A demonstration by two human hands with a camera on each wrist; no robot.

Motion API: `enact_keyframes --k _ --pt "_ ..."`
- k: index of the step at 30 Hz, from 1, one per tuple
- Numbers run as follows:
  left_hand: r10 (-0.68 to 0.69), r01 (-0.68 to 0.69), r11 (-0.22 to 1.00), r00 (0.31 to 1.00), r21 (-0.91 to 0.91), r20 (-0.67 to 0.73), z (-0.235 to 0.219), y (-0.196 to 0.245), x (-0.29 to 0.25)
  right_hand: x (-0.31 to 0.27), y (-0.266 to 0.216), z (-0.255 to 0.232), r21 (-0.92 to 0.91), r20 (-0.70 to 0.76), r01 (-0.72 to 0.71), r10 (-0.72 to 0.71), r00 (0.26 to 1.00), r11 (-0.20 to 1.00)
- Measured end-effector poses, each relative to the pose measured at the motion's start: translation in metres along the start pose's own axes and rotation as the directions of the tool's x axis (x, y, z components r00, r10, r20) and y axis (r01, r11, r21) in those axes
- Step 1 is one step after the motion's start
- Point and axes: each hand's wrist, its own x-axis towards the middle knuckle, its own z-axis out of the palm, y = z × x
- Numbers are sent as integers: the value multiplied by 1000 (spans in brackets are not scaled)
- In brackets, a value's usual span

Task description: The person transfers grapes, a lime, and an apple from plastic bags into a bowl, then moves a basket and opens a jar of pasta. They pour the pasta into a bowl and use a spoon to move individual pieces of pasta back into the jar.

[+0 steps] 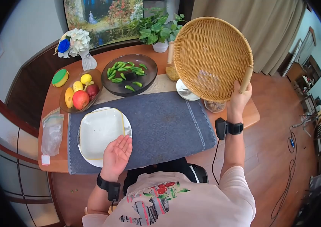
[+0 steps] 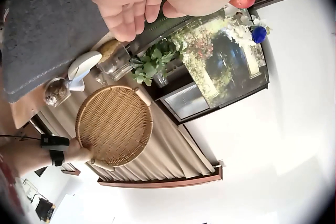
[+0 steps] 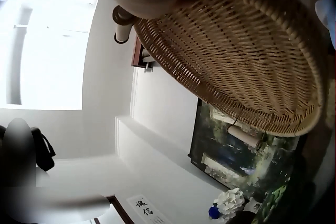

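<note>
My right hand [image 1: 239, 99] grips the round wicker basket [image 1: 213, 56] at its rim beside one pale handle [image 1: 246, 79]. The basket is held up on edge above the table's right side, its woven inside facing me, with nothing in it. My left hand [image 1: 117, 156] is palm up with fingers extended and holds nothing. In the head view it overlaps the near right corner of a white square dish [image 1: 99, 130] with a yellow rim. That dish sits on a larger white plate [image 1: 128, 126] on the grey cloth [image 1: 160, 125].
Behind the cloth stands a dark round bowl [image 1: 109, 89] of green peppers. Left of it are a fruit basket [image 1: 65, 102], a green-lidded container [image 1: 60, 77] and a plastic bag [image 1: 52, 134]. A small white dish [image 1: 186, 94] and jar [image 1: 215, 106] sit under the raised basket.
</note>
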Motion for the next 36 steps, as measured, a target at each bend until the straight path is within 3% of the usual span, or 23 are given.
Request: enact_keyframes --k 2,4,6,12,15,19,24,25,26,28,30,32,34,36 --pt "-8 8 1000 1000 -6 -21 -4 -2 -1 2 -6 12 -222 -8 203 -210 978 954" --pt "-15 14 1000 999 -15 -50 -9 -3 -2 -1 -10 20 -292 14 251 -259 966 923" --pt "-38 38 999 999 -8 -14 -12 -2 -3 -1 -1 22 -398 117 422 -411 904 815" --pt "-28 28 1000 999 -15 -23 -14 -1 -9 -14 24 9 -420 251 509 -443 861 751" --pt "-28 28 1000 999 -14 -41 -13 -1 -9 -15 30 1 -399 338 595 -491 803 698" --pt "-18 17 1000 997 -14 -72 -8 -3 -9 -9 44 -9 -299 367 580 -470 803 758" --pt "-24 23 1000 998 -15 -65 -10 -2 -9 -10 28 -7 -349 375 638 -522 766 686" --pt "-22 21 1000 998 -14 -66 -11 -2 -9 -13 22 -2 -254 282 575 -509 813 778" --pt "-23 22 1000 998 -16 -63 -11 -2 -10 -14 14 0 -253 282 574 -509 813 778" --pt "-25 24 1000 998 -17 -62 -11 -1 -10 -16 2 1 -185 75 416 -409 909 890" --pt "-36 36 999 999 7 -38 -11 -1 -10 -8 7 -9 -277 24 408 -418 908 870" --pt "-40 41 999 998 14 -44 -9 -2 -9 -9 4 -14 -129 -120 277 -292 949 952" --pt "-45 46 999 998 23 -52 -8 -2 -8 -16 -12 -19 -192 -111 206 -230 967 959" --pt "-47 47 999 999 14 -17 -7 -3 -8 -27 -25 -20 145 -61 -58 67 996 988"
